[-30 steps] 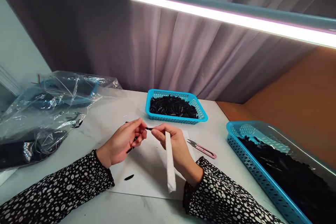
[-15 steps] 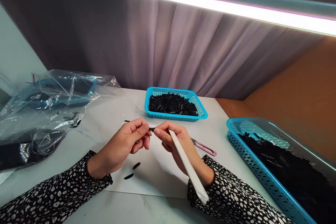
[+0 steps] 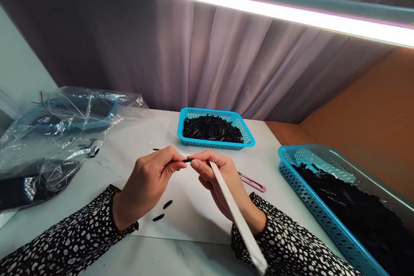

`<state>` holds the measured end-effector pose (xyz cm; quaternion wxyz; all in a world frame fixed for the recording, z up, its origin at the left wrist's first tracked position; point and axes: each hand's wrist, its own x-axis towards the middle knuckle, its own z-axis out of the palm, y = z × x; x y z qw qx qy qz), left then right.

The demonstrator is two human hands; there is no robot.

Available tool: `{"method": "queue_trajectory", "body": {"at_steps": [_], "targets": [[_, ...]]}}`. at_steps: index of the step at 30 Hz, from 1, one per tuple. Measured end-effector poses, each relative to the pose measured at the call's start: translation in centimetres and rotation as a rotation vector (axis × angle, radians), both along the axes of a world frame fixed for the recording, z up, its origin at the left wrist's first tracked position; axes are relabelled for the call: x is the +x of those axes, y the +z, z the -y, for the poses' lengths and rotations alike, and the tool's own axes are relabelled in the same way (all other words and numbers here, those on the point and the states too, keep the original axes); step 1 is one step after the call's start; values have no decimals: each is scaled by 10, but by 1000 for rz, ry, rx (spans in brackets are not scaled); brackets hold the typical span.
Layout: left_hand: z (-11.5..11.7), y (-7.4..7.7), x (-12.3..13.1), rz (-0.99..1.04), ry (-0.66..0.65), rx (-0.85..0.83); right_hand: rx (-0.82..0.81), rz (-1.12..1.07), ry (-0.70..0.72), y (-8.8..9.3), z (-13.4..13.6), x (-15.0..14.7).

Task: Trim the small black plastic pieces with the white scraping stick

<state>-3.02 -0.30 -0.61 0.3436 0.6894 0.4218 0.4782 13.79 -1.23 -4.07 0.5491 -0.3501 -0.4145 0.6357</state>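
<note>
Above a white sheet [image 3: 194,224], my left hand [image 3: 152,181] pinches one end of a small dark slender piece [image 3: 187,161] between thumb and fingertips. My right hand [image 3: 223,177] meets it from the other side, thumb and forefinger closed at the piece's other end. A white-wrapped stick [image 3: 237,213] lies across my right hand, held in its grip and slanting down over the wrist. Its working tip is hidden by the fingers. Below the hands rest two loose black pieces, one [image 3: 167,204] just above the other [image 3: 158,217].
A blue basket [image 3: 249,141] heaped with small black pieces stands behind the hands. At right is a larger blue basket [image 3: 310,198] of black pieces. A pink-handled tool [image 3: 254,183] lies beside my right hand. Clear plastic bags [image 3: 71,138] spread over the left side.
My left hand has rolled over, its back now turned up and its lower fingers tucked in. The white stick's free end has swung slightly down and right.
</note>
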Motion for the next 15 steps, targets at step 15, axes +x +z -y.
{"method": "queue_trajectory", "body": {"at_steps": [15], "targets": [[-1,3,1,98,-173,-291,-213,-233,208,4,6,2]]}}
